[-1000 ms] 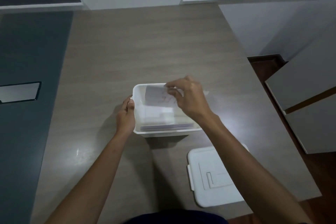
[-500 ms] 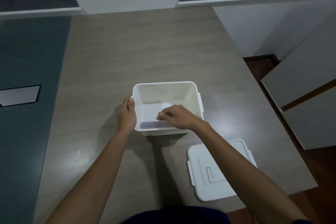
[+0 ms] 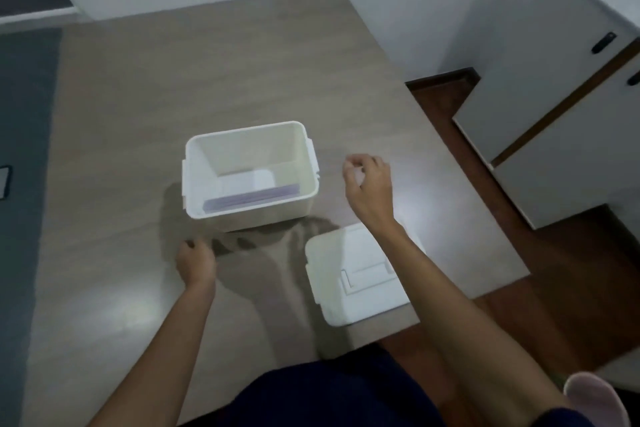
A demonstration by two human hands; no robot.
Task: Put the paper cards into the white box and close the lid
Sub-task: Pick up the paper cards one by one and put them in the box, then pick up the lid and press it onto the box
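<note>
The white box (image 3: 304, 163) stands open on the wooden table (image 3: 173, 87). Paper cards (image 3: 249, 199) with purple edges lie stacked on its floor, against the near wall. The white lid (image 3: 349, 274) lies flat on the table to the right and in front of the box, partly under my right forearm. My right hand (image 3: 369, 189) hovers to the right of the box, fingers loosely curled, holding nothing. My left hand (image 3: 195, 263) is in front of the box's left corner, apart from it, fingers curled and empty.
The table's right edge runs diagonally beside the lid, with dark wooden floor (image 3: 588, 270) beyond it. White cabinets (image 3: 561, 135) stand at the right. A dark flat device (image 3: 4, 180) lies at the far left edge. A pink slipper (image 3: 595, 399) shows at the bottom right.
My right hand came out of the box, leaving the cards inside, and moved to its right. My left hand let go of the box's left side and drew back toward me.
</note>
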